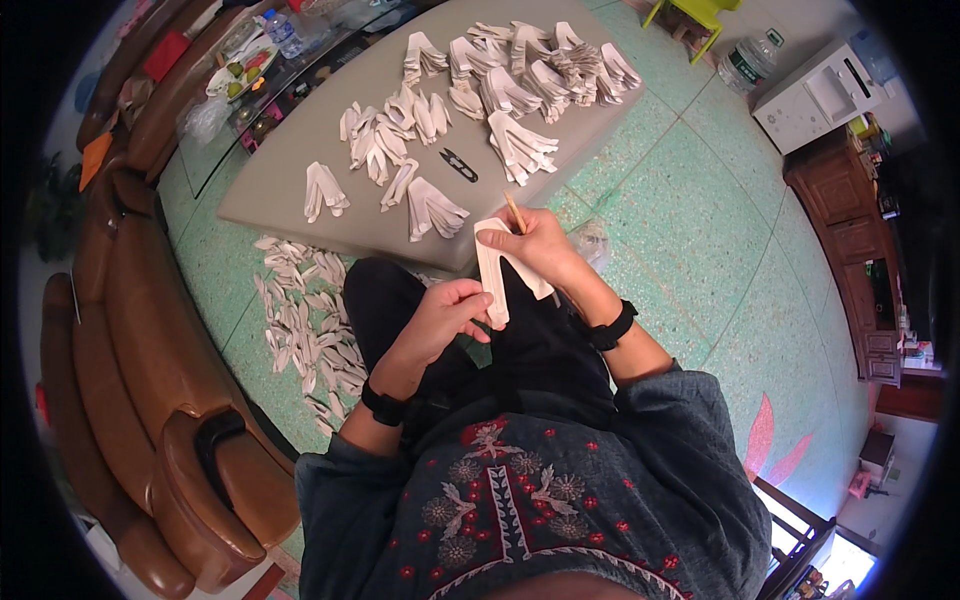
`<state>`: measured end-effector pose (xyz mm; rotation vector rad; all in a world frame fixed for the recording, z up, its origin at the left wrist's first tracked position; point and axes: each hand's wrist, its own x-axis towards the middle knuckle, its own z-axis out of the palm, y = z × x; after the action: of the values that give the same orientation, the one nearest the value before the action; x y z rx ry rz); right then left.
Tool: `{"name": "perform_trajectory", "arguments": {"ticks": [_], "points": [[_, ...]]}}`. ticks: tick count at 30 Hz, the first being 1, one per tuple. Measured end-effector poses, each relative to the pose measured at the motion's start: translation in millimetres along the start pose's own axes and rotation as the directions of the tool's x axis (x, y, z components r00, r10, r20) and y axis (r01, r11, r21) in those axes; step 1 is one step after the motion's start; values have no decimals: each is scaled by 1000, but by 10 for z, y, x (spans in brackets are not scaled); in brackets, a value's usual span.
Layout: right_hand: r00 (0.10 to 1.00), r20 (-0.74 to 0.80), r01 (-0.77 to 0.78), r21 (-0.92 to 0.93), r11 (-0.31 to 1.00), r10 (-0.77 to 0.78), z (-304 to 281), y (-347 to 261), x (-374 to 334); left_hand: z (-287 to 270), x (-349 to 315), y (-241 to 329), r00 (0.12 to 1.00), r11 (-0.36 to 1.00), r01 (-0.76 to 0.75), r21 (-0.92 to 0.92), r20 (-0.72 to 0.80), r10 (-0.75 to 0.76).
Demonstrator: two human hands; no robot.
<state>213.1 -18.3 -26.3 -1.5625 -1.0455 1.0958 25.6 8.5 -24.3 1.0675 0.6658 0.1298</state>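
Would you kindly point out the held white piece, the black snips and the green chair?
White piece (494,268), head view: its left strip.
Black snips (459,164), head view: mid-body.
Green chair (703,11), head view: its seat.

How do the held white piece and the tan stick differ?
Shape: the white piece splits into two legs; the stick is straight.
Size: the white piece is wider; the stick, thinner.
Hold: the left grip touches only the white piece.
Shared: the right grip holds both.
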Motion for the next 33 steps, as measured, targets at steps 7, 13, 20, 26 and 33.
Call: {"name": "perform_trajectory", "arguments": {"ticks": [7,13,20,26,33], "points": [[866,-233,358,-328,874,-442,-77,-230,-296,10,93,-130,936,968,-185,-171,-329,121],[936,-38,331,-256,908,-351,173,-10,-495,30,99,-149,926,947,-247,-205,-338,169],[907,-74,352,-406,844,-414,314,45,-547,72,31,-123,919,948,-276,-159,-332,212],[869,-49,396,-529,751,-493,379,0,-572,100,18,-172,892,934,-334,-127,-363,270],[877,-17,404,-517,755,-481,397,14,-579,105,2,-151,880,936,-340,-96,-383,281]]}}
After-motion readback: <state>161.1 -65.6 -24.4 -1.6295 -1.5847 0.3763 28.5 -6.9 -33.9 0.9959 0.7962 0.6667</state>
